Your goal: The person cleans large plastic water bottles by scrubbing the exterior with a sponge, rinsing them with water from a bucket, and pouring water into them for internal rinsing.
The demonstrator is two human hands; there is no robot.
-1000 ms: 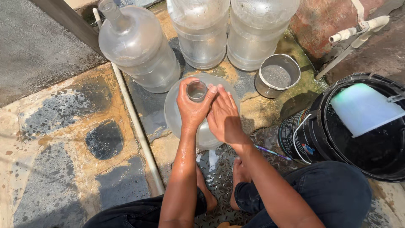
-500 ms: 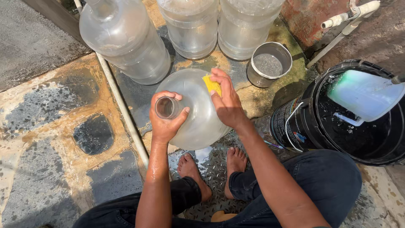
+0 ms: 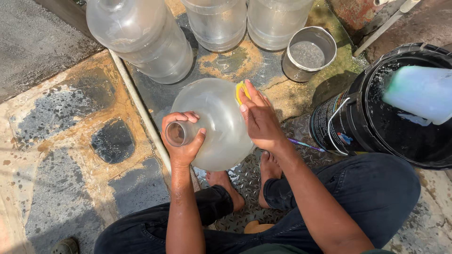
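Left hand [image 3: 182, 141] clamped round the neck of a big clear water jug [image 3: 212, 123], fingers curled over the top of the neck, thumb wrapped under on the near side. Open mouth of the neck pointed left and a bit toward the camera. Right hand [image 3: 260, 120] flat on the jug's upper right shoulder, fingers straight and together, pressing a yellow sponge [image 3: 242, 90] against the plastic; only the sponge's edge visible past the fingertips.

Jug: translucent, rounded body, lying on its side, tilted, resting on wet patchy concrete floor [image 3: 70, 155] just in front of bare feet [image 3: 245, 181]. Wet sheen on the wall; contents not readable. Sits right of a pale pipe [image 3: 136, 106] running diagonally across the floor.

Arms: both forearms reaching forward from a squat, left nearly straight up the frame, right angled in from lower right, wrist slightly bent down onto the jug. Dark trousers [image 3: 376, 188] on both knees.

Around: three more clear jugs [image 3: 141, 40] upright at the far edge, well apart from the hands. Small steel pot [image 3: 308, 52] with water just right of them. Black bucket [image 3: 400, 108] at right, near the right knee, holding dark water and a pale bluish container [image 3: 419, 94]. Thin purple stick [image 3: 306, 145] on the floor between jug and bucket.
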